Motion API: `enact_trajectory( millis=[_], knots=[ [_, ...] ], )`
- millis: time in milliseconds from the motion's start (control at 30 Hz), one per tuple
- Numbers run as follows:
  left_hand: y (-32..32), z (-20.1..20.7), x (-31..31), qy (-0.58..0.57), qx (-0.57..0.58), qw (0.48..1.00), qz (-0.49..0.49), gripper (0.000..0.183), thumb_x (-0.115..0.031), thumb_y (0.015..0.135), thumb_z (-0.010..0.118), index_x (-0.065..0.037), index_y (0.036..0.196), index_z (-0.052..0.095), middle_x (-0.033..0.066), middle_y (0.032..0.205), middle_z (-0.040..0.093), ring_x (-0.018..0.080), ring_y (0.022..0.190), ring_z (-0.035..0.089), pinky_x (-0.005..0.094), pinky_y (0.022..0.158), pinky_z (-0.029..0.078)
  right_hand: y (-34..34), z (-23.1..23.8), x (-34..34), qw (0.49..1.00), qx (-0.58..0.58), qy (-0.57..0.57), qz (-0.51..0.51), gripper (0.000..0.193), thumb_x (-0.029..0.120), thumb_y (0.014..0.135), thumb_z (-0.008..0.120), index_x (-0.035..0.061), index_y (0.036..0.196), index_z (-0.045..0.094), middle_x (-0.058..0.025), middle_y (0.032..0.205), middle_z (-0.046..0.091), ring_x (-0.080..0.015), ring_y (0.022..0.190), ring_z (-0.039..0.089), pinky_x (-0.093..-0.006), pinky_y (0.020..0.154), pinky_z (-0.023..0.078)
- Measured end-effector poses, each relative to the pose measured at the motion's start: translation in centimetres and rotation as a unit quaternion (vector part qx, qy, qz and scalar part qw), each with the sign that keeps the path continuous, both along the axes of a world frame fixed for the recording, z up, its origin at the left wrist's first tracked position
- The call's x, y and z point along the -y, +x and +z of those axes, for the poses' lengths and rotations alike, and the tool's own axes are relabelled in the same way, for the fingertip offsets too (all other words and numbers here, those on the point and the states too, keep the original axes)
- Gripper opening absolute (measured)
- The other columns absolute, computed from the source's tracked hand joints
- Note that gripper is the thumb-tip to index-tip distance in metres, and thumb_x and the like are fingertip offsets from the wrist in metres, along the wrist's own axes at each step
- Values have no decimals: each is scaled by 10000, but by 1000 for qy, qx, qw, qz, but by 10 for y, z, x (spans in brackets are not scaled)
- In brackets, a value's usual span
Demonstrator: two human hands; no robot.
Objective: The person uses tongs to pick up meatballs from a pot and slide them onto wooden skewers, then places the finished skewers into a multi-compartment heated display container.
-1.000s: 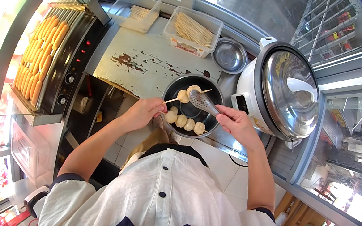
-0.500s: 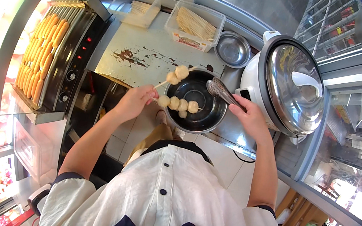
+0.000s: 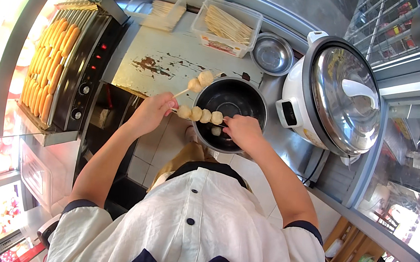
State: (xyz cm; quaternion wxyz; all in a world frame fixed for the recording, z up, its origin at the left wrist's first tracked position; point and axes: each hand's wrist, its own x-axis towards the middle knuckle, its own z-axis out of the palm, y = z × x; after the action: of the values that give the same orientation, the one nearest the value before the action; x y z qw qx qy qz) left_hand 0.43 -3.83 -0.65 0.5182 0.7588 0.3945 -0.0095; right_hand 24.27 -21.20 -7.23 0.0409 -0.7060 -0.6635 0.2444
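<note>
My left hand is closed round the sticks of two skewers of pale balls. One skewer of balls points up and right, with two balls near its tip. The other, a fuller skewer of balls, lies level over the pot with several balls in a row. My right hand is closed at that skewer's right end, its fingertips against the last ball. Beneath is a round black-lined pot; a single pale ball shows in it below the row. The perforated metal tongs seen before are out of sight.
Behind the pot stand two clear tubs of bamboo sticks and a steel bowl. A white lidded cooker is close on the right. Leftward, a roller grill carries several sausages. The worktop has peeling patches.
My right hand has moved left and down to the end of the level skewer, and the tongs it held no longer show. My left hand has shifted slightly left with both skewers.
</note>
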Motion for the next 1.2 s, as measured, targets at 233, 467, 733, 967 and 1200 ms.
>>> enact_trajectory(
  millis=[233,467,733,967,1200],
  knots=[
    [0,11,8,-5,3,1000,-10,231,-176,1035,471,-7,951,603,9,711,471,115,696,441,269,667,400,42,37,39,949,-210,92,-216,376,250,927,646,37,1237,651,-110,885,685,-230,775,669,-366,657,508],
    [12,22,14,-11,23,998,-58,216,-174,1038,472,-21,956,600,14,708,476,122,697,455,288,679,416,62,96,64,729,-575,35,-371,446,211,984,623,-31,1351,550,43,813,538,-31,643,424,-169,552,352],
    [20,32,11,6,13,993,-114,195,-156,1028,481,-13,962,597,32,705,489,149,691,468,298,682,424,63,101,61,730,-579,32,-363,391,180,997,586,-8,1340,569,43,799,521,-29,630,404,-171,528,313],
    [13,35,4,35,10,992,-124,191,-146,1015,486,-4,966,604,74,695,511,192,679,492,324,678,436,73,102,58,771,-548,-1,-323,459,217,979,633,0,1375,545,52,849,571,-31,677,433,-181,595,381],
    [20,34,1,79,54,982,-160,178,-129,1004,499,4,962,609,91,698,531,202,663,501,332,663,444,66,116,46,863,-426,26,-270,443,227,959,646,-5,1331,586,34,912,615,-53,770,487,-220,726,430]
  ],
)
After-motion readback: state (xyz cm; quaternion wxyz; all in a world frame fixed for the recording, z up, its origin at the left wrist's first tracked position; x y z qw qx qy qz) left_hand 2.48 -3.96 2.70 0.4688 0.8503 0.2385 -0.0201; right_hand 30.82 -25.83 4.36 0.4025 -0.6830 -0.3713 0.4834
